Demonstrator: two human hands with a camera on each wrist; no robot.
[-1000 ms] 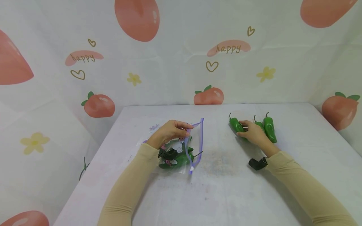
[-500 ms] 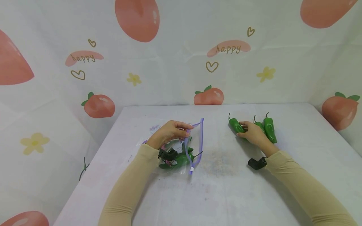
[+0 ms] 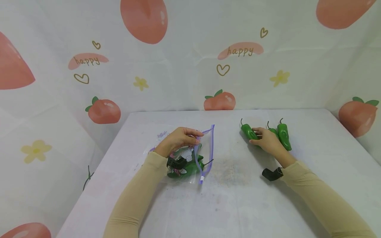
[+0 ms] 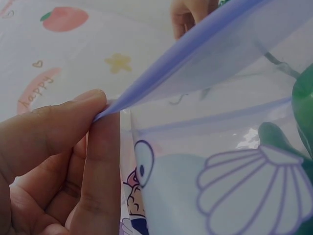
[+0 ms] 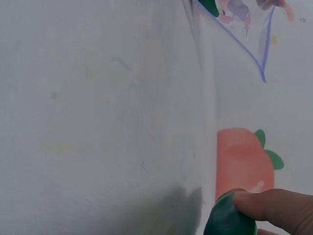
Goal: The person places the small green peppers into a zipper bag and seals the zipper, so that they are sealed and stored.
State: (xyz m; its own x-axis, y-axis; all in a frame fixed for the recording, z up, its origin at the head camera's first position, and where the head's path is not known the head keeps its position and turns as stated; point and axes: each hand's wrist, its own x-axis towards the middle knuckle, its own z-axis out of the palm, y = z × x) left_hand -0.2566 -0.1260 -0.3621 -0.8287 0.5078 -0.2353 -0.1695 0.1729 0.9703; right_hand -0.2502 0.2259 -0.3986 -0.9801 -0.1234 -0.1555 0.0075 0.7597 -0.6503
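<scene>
My left hand (image 3: 178, 140) pinches the purple-edged mouth of a clear zip bag (image 3: 212, 145), which stands partly open to the right. In the left wrist view, thumb and fingertips hold the purple strip (image 4: 181, 51) at one side, above a printed shell. Green peppers (image 3: 193, 168) lie inside, one stem poking towards the mouth. On the right, my right hand (image 3: 268, 142) holds a green pepper (image 3: 248, 131) between thumb and fingers, its lower end hidden by the hand. The right wrist view catches only the thumb on that pepper (image 5: 230, 218).
Two more green peppers, one upright-lying pepper (image 3: 284, 136) and one half-hidden pepper (image 3: 273, 132), rest just right of my right hand. A white-covered table (image 3: 226, 208) carries everything. Behind it hangs a fruit-printed cloth (image 3: 184, 76). A black wrist camera (image 3: 271, 174) sits below my right wrist.
Almost nothing differs. The right wrist and the pepper it holds shift only very slightly; the left hand keeps the bag's mouth in the same place.
</scene>
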